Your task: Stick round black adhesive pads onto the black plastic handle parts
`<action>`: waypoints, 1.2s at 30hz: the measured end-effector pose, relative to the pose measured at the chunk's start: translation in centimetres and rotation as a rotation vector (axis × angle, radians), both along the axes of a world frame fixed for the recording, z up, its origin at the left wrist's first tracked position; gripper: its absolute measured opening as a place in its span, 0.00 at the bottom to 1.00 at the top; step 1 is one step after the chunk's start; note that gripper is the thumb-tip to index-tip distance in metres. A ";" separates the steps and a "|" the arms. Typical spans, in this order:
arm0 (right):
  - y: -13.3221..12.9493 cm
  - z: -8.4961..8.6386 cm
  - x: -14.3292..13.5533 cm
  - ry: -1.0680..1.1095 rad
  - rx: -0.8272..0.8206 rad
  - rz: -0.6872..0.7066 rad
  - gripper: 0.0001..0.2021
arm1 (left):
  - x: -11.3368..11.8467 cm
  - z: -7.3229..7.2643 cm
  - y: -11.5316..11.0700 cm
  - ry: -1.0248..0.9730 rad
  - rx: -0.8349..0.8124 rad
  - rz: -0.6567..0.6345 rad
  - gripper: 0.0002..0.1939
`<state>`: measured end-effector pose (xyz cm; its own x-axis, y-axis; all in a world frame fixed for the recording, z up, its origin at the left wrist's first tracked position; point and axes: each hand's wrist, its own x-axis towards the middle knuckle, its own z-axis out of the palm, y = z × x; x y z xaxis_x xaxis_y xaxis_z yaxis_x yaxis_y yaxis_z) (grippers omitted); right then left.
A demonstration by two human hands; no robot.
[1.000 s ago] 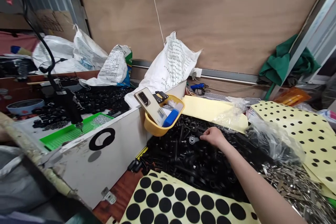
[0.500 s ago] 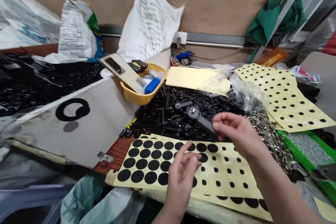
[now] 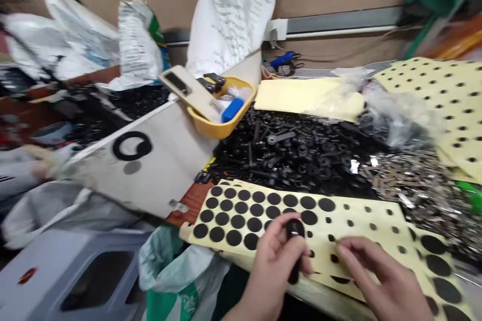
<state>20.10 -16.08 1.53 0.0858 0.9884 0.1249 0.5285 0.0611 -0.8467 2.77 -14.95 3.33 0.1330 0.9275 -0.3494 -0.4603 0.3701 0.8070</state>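
Note:
My left hand (image 3: 271, 261) is closed around a black plastic part with a round, shiny head (image 3: 294, 229), its dark stem running down between the fingers. Under both hands lies a yellow sheet (image 3: 361, 241) carrying large round black stickers on its left and small black dots on its right. My right hand (image 3: 384, 273) is low over the small dots, thumb and forefinger pinched together. Whatever sits between those fingertips, if anything, cannot be made out. Behind the sheet spreads a heap of black plastic parts (image 3: 301, 150).
A yellow basket (image 3: 214, 130) with a phone-like device stands at the back. Small metal pieces (image 3: 417, 185) are piled on the right. A grey panel (image 3: 173, 155) borders the left. More dotted sheets (image 3: 448, 105) lie back right. A person's arm (image 3: 18, 170) shows far left.
The black part has passed from my right hand to my left, which has closed on it. My right hand has come down to the dotted sheet. The view has swung left.

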 end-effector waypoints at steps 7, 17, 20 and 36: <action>5.3 1.3 0.1 -0.476 -0.090 -0.141 0.11 | -0.7 0.5 4.2 0.292 0.079 -0.343 0.21; 6.1 -0.4 -1.1 -0.544 -0.185 -0.197 0.06 | 0.6 0.0 7.4 1.173 0.574 -0.818 0.35; 6.3 -0.7 -1.0 -0.520 -0.201 -0.225 0.06 | 1.0 -0.5 7.4 1.253 0.689 -0.813 0.36; 6.2 -0.9 -0.7 -0.143 -0.285 -0.301 0.06 | 2.1 0.2 7.3 1.378 0.619 -0.857 0.32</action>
